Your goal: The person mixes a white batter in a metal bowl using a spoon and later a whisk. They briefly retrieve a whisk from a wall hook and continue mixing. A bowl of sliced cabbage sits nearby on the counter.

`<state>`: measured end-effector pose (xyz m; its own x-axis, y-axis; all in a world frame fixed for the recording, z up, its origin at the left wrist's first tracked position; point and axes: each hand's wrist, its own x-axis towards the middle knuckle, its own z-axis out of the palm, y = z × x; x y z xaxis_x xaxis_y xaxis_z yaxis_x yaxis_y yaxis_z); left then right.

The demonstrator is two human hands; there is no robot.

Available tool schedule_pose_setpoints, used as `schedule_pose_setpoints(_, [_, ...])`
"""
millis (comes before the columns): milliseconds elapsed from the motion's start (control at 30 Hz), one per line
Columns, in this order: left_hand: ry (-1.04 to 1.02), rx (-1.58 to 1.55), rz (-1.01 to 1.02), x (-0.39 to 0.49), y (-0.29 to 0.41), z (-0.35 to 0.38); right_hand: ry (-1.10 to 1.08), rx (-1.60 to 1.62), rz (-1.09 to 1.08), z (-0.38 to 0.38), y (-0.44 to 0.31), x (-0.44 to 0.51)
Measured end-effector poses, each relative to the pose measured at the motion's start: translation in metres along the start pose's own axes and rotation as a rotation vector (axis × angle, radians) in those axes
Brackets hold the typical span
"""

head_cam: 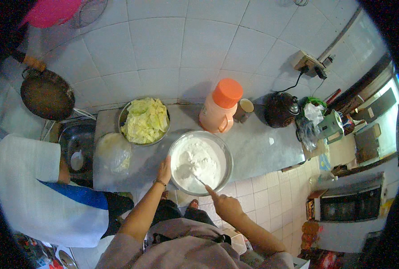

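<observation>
A round metal bowl [229, 158] of white flour-like powder [207, 154] rests at the counter's front edge. My left hand [164, 170] grips the bowl's left rim, with a bracelet at the wrist. In my right hand [227, 205] is the handle of a thin metal utensil [198, 179], whose far end is sunk in the powder, so its kind cannot be told. Behind and left of this bowl stands another metal bowl [168, 129] heaped with chopped cabbage leaves [145, 121]. A clear plastic bag [115, 156] with pale contents lies in front of the cabbage.
A pink thermos flask [216, 114] with an orange lid, a cup [244, 109] and a dark pot [280, 111] stand along the tiled wall. At left, a person in a white top [31, 175] is beside the sink [80, 134]; a wok [47, 95] is above it.
</observation>
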<state>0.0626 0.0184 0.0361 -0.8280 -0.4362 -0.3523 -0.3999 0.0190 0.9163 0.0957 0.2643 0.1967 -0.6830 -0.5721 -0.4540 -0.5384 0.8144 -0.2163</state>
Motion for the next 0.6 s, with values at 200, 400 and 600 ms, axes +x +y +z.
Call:
schedule_pose_setpoints(200, [0.146,0.062,-0.005,0.005,0.028,0.013,0.039,0.052,0.180,-0.025,0.016,-0.036])
schedule_pose_setpoints(400, [0.231,0.146,0.100,0.005,0.026,0.015,0.221,0.396,0.275,-0.016,0.032,-0.029])
schedule_pose_setpoints(600, [0.214,0.307,0.028,0.010,0.018,0.015,0.388,0.795,0.198,0.036,0.044,0.029])
